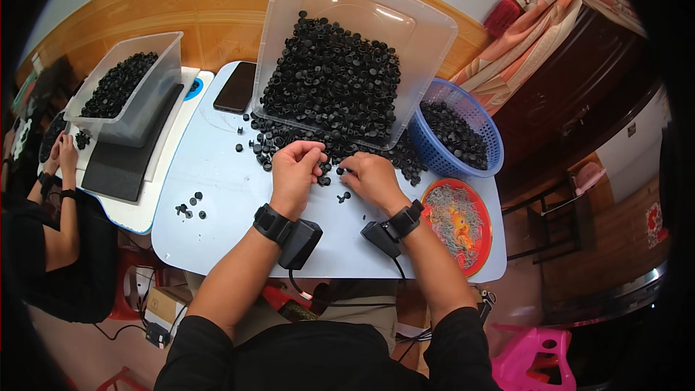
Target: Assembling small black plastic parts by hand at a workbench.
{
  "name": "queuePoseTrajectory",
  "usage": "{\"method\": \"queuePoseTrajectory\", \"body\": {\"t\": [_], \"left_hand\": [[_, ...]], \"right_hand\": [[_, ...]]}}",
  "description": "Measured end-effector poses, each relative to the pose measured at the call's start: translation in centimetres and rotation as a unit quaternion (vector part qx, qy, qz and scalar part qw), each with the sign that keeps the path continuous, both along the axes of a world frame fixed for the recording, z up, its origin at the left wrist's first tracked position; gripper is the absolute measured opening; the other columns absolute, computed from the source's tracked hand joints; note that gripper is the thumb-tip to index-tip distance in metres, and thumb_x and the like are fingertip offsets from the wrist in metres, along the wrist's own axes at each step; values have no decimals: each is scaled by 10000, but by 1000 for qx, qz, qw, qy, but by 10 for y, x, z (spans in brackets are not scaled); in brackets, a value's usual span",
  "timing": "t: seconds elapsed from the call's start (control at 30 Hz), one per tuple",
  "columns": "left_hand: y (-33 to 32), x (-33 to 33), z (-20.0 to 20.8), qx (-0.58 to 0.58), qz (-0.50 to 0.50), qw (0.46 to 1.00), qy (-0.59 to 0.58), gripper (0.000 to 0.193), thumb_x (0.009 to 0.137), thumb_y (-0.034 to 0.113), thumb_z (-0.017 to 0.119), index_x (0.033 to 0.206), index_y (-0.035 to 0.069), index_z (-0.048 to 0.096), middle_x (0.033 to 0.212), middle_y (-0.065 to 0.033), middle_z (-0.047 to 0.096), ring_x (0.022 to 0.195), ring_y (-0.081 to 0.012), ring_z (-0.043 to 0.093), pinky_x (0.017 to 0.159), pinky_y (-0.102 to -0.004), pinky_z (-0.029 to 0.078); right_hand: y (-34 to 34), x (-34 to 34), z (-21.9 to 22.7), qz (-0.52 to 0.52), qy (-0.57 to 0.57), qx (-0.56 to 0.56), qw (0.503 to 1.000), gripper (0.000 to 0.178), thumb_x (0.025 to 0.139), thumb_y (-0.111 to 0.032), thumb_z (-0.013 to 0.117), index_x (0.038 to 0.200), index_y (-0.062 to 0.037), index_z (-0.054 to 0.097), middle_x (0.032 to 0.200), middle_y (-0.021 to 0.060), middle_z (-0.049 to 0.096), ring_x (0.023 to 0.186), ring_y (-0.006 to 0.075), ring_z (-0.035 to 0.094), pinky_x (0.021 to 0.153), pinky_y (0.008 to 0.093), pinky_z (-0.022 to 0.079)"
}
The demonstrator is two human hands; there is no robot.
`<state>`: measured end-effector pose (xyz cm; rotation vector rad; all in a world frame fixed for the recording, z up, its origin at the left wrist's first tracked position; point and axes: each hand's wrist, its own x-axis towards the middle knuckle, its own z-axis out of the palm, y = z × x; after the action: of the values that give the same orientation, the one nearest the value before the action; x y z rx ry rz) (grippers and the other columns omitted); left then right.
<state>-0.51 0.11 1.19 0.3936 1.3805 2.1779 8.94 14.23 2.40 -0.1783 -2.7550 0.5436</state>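
My left hand (pixel 295 175) is closed in a pinch over the middle of the light blue table; whatever its fingertips hold is hidden or too small to name. Just to its right, my right hand (pixel 374 179) has its fingers curled together, with a small black plastic part (pixel 340 171) at the tips. Beyond both hands, a pile of small round black plastic parts (pixel 279 136) spills from a clear plastic bin (pixel 427 36) tipped toward me. A few loose parts (pixel 344 197) lie on the table just below the fingers.
A blue basket (pixel 494 146) of black parts stands at right, near a red tray (pixel 486 246) of thin grey pieces. Several parts (pixel 190 213) lie at left. A phone (pixel 235 88) rests by the bin. At far left, another person's hands (pixel 64 153) work beside a second bin (pixel 161 94).
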Motion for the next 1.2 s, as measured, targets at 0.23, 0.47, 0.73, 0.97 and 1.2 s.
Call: {"method": "queuePoseTrajectory", "body": {"t": [0.23, 0.47, 0.73, 0.97, 1.2], "left_hand": [[2, 2, 1, -13, -27, 1000, 2, 122, 824, 63, 553, 904, 6, 625, 692, -13, 602, 524, -36, 484, 441, -161, 376], [7, 11, 0, 0, -74, 972, 221, 204, 806, 88, 606, 1001, 37, 639, 885, -8, 563, 733, -59, 490, 634, -187, 417], [3, 11, 2, 18, -94, 989, 114, 167, 794, 31, 610, 960, 21, 626, 803, -35, 610, 682, -65, 527, 606, -191, 437], [3, 6, 1, 78, -140, 987, 28, 197, 821, 47, 581, 1014, 8, 593, 790, -68, 635, 624, -67, 539, 560, -181, 440], [2, 9, 3, 80, -165, 982, 44, 231, 828, 45, 582, 1055, 1, 594, 769, -34, 609, 615, -50, 512, 554, -175, 427]], "right_hand": [[5, 0, -4, 5, -20, -42, 999, 116, 726, -126, 650, 811, -48, 642, 699, 64, 604, 622, 217, 598, 543, 333, 465], [-1, 19, 10, 2, 42, -701, 712, 128, 845, -126, 592, 873, -1, 590, 636, 11, 523, 471, 53, 424, 391, 189, 363], [-7, 20, 4, -6, 21, -657, 754, 132, 848, -152, 582, 827, -24, 608, 627, 21, 536, 490, 92, 485, 418, 223, 405], [0, 14, -12, 5, 9, 80, 997, 130, 673, -53, 627, 791, -108, 623, 702, 82, 550, 617, 284, 570, 527, 376, 454], [-4, 9, -11, 22, 11, 128, 991, 124, 696, -39, 606, 806, -86, 570, 716, 90, 523, 648, 277, 566, 534, 395, 443]]}}
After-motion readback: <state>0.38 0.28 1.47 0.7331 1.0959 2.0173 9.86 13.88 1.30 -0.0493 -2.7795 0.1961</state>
